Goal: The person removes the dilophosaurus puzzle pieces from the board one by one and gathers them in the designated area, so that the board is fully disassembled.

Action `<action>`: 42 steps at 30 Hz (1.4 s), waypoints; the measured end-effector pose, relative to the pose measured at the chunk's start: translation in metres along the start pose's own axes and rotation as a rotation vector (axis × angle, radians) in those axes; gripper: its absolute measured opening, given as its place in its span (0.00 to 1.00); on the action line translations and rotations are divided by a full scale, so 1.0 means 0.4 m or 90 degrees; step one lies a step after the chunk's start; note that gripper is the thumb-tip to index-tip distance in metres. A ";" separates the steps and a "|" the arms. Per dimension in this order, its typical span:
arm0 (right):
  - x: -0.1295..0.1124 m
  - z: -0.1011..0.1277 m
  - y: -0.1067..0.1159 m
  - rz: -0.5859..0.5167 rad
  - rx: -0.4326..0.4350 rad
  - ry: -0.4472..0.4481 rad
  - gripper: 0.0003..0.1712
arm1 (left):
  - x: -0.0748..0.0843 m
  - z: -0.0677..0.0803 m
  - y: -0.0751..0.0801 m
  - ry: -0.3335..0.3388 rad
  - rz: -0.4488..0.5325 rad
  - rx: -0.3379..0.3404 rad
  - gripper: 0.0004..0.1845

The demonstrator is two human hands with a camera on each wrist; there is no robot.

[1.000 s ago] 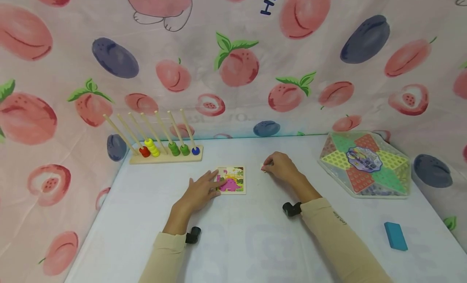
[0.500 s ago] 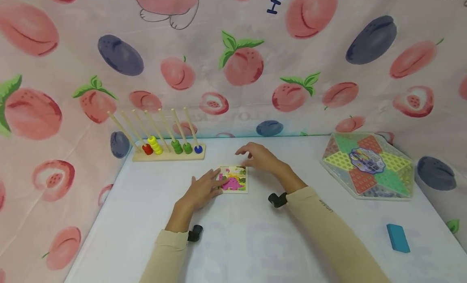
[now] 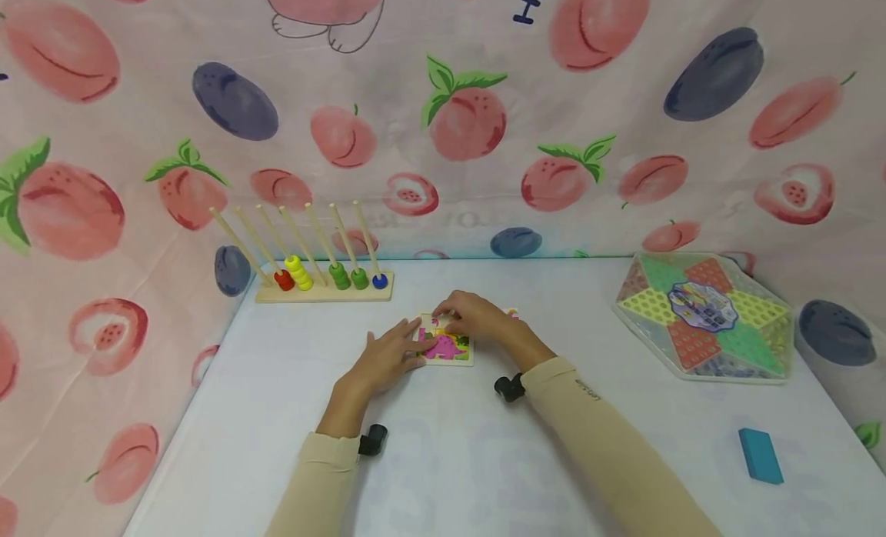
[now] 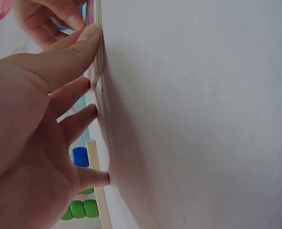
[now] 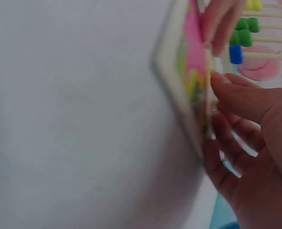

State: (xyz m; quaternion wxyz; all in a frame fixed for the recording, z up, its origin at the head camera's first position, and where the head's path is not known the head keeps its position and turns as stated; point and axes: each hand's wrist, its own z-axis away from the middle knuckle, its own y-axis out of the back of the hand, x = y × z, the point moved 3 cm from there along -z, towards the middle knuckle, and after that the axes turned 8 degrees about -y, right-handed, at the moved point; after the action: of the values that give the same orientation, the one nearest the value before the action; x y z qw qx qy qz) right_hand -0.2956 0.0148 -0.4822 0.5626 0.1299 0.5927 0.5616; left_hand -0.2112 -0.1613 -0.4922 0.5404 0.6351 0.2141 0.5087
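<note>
A small square jigsaw puzzle (image 3: 446, 349) with a pink dinosaur picture lies flat on the white table. My left hand (image 3: 382, 360) steadies it from the left, fingers fairly straight, one fingertip on the picture. In the left wrist view, the thumb (image 4: 86, 43) rests at the board's edge. Over the upper part of the puzzle, my right hand (image 3: 477, 320) has curled fingers and pinches what seems to be a puzzle piece (image 5: 214, 106), mostly hidden by thumb and fingers. A loose puzzle piece (image 3: 512, 313) shows just behind the right wrist.
At the back left stands a wooden peg counting rack (image 3: 325, 294) with red, yellow, green and blue beads. A hexagonal board-game box (image 3: 704, 314) lies on the right. Nearer me on that side is a blue block (image 3: 761, 456). A fruit-print cloth (image 3: 477, 191) hangs behind.
My right hand has moved left from the loose piece beside the puzzle to the puzzle's upper part, and its fingers have come down onto it. The left hand stays on the board.
</note>
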 end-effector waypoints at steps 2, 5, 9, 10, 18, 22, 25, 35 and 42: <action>0.006 -0.004 -0.004 0.017 0.010 0.001 0.20 | 0.002 -0.004 0.003 -0.001 -0.001 0.001 0.23; 0.010 -0.010 -0.005 0.033 0.029 0.003 0.19 | 0.005 -0.008 0.010 -0.003 0.000 0.008 0.22; 0.007 -0.016 -0.001 0.046 0.047 0.000 0.18 | 0.006 -0.013 0.019 0.000 0.003 0.012 0.22; 0.005 -0.017 0.000 0.050 0.050 0.001 0.17 | 0.006 -0.014 0.021 -0.001 0.004 0.014 0.22; -0.009 -0.021 0.003 0.033 0.058 -0.006 0.13 | 0.009 -0.008 0.029 0.000 0.013 0.014 0.22; -0.014 -0.019 -0.011 0.040 0.046 -0.020 0.12 | 0.006 0.002 0.018 0.009 0.015 0.012 0.22; -0.018 -0.014 -0.026 0.041 0.028 -0.025 0.11 | 0.003 0.013 0.003 0.014 0.018 0.009 0.21; -0.020 -0.004 -0.043 0.049 0.033 -0.028 0.11 | 0.010 0.026 -0.011 0.005 0.030 0.019 0.21; -0.018 -0.012 -0.023 0.038 0.048 -0.030 0.10 | 0.007 0.010 -0.006 -0.002 0.028 0.023 0.21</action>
State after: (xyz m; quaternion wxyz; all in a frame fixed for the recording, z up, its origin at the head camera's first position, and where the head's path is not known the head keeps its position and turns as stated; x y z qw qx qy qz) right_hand -0.2926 0.0036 -0.4872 0.5543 0.1819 0.5956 0.5521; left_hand -0.2059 -0.1601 -0.4927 0.5177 0.6502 0.2087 0.5154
